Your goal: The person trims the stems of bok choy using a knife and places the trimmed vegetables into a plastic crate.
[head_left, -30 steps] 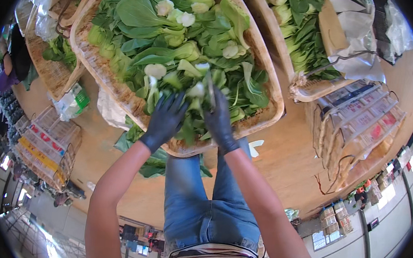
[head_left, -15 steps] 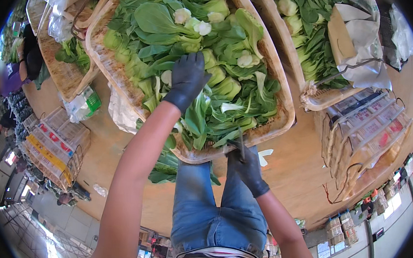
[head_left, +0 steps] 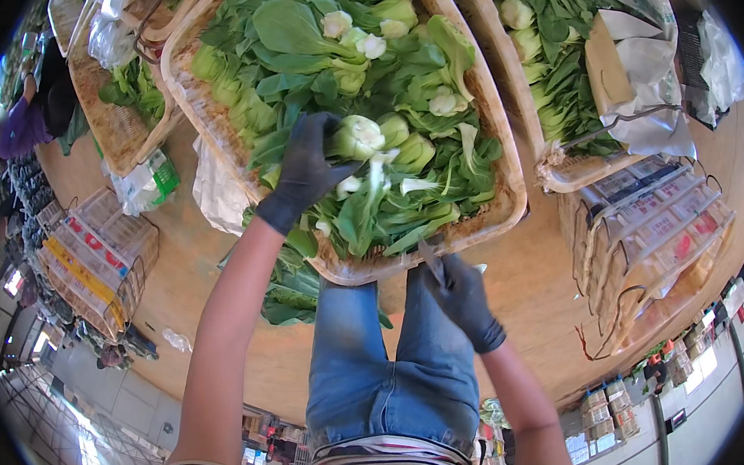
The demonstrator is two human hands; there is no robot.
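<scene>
My left hand [head_left: 305, 173], in a dark glove, is closed round a bok choy [head_left: 360, 138] over the middle of a big wicker basket [head_left: 345, 270]. The cut whitish base of this head points to the right, and its leaves are mostly hidden behind the hand. More bok choy [head_left: 296, 30] fills the basket, with loose leaves and stalks at its near side. My right hand [head_left: 464, 303], gloved too, grips a knife [head_left: 432, 263] by its handle, just off the basket's near right edge. The blade points up and left toward the rim.
At the right stands another basket [head_left: 579, 181] of bok choy, partly under paper and plastic. Crates [head_left: 652, 233] stand below it, another crate [head_left: 99, 255] at the left. Leaves [head_left: 292, 301] lie on the floor by my legs. Someone in purple [head_left: 24, 128] is at the far left.
My left hand has drawn a bok choy up out of the pile and shifted left and nearer me. My right hand has moved slightly right and down, and the knife now tilts left.
</scene>
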